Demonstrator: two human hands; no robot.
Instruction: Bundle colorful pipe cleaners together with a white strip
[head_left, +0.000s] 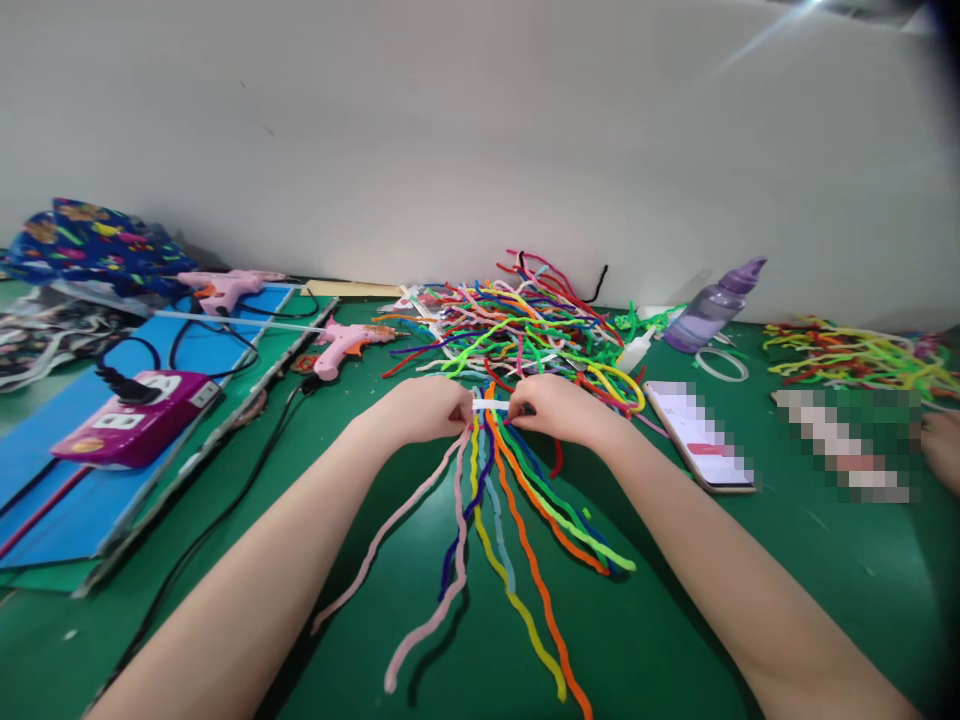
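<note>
My left hand and my right hand face each other above the green table, fingers closed in a pinch. Each grips one end of a short white strip. Colourful fuzzy pipe cleaners cross at the strip and fan out towards me, in pink, purple, yellow, light blue, orange, green and dark blue. Just how they are joined to the strip is partly hidden by my fingers. Right behind my hands lies a large tangled pile of pipe cleaners.
On the left are a magenta power strip, a blue board and pink glue guns with cords. To the right lie a phone, a purple bottle, a tape ring and more pipe cleaners. Another person's hand shows at the right edge.
</note>
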